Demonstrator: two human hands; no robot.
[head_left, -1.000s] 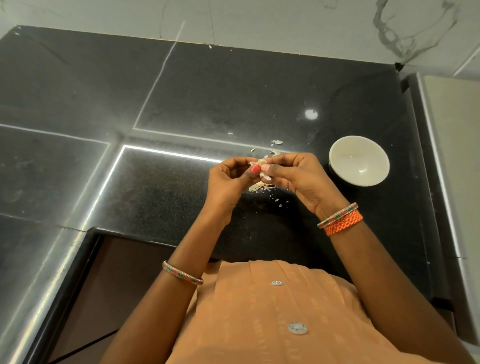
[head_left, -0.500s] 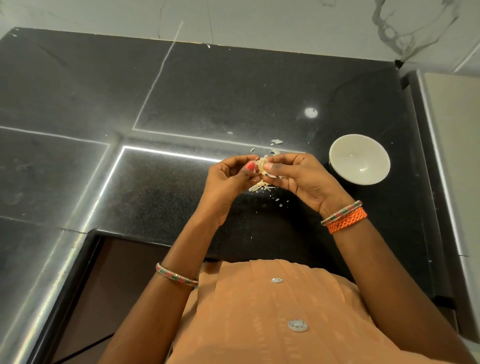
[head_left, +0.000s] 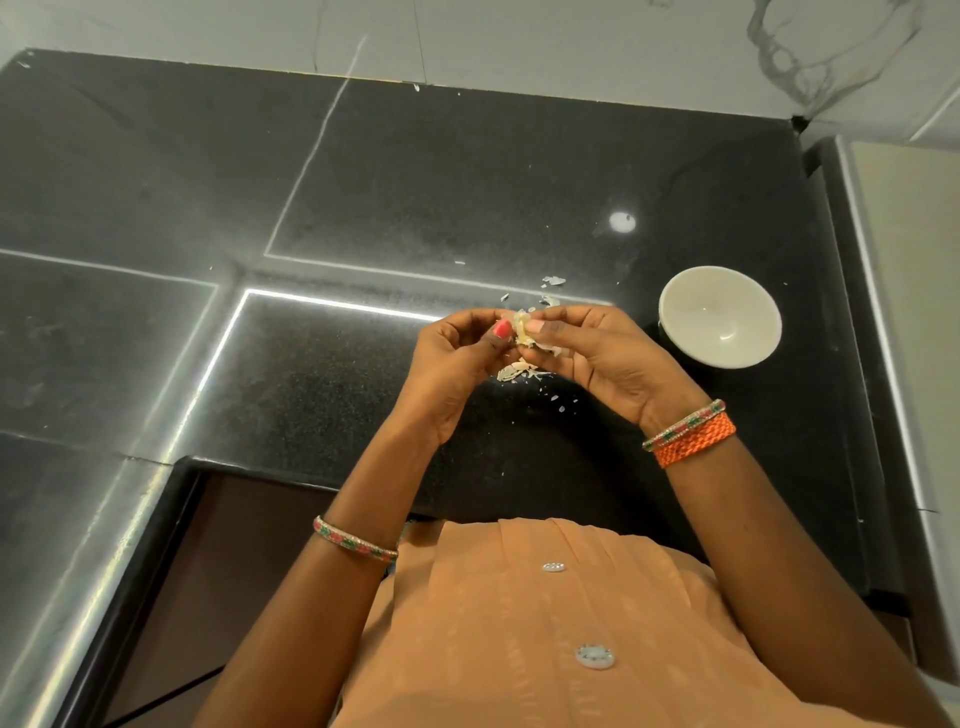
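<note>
Black counter (head_left: 363, 197), both hands pinching one garlic clove (head_left: 522, 332): left hand (head_left: 457, 364), right hand (head_left: 602, 358). Peels (head_left: 514, 371) sit underneath, white bowl (head_left: 719, 316) just right.

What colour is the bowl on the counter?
The bowl is plain white, seen in the head view.

Single head view, looking steeply down, close over counter (head_left: 519, 182).

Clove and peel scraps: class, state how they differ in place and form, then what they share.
The clove is pinched between the left hand and right hand, above the counter; the scraps lie loose on the counter. The clove is one lump; the scraps are many thin flakes. Both are pale cream.
</note>
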